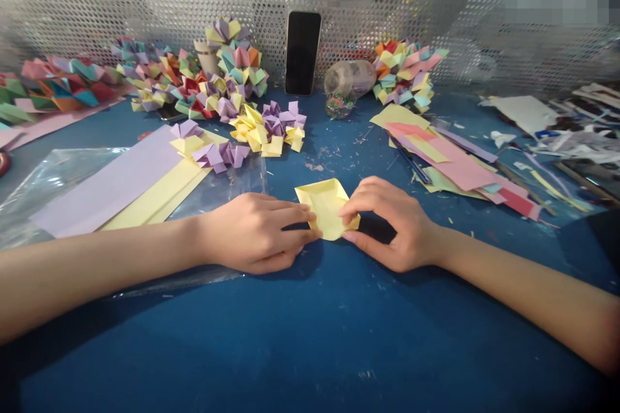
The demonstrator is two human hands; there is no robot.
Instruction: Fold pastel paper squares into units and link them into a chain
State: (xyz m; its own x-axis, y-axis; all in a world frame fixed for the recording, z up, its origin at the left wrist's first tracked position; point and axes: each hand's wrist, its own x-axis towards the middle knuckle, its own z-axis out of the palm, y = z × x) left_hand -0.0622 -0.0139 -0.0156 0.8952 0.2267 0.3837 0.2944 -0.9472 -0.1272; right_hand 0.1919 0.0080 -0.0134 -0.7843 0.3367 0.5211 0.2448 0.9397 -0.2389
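A small folded piece of yellow paper [327,205] lies on the blue table [310,335] between both hands. My left hand [254,232] rests on the table with its fingers closed, pinching the paper's left edge. On the other side, my right hand [390,222] curls over and pinches the lower right corner. Part of the paper's lower edge is hidden under the fingertips.
Strips of lilac and yellow paper [121,190] lie on a clear plastic sheet [53,174] at left. Folded paper pieces [264,126] sit behind, larger colourful clusters [213,77] further back. A phone [302,53] leans on the mesh wall, beside a bottle [346,84]. Paper scraps [450,155] spread at right.
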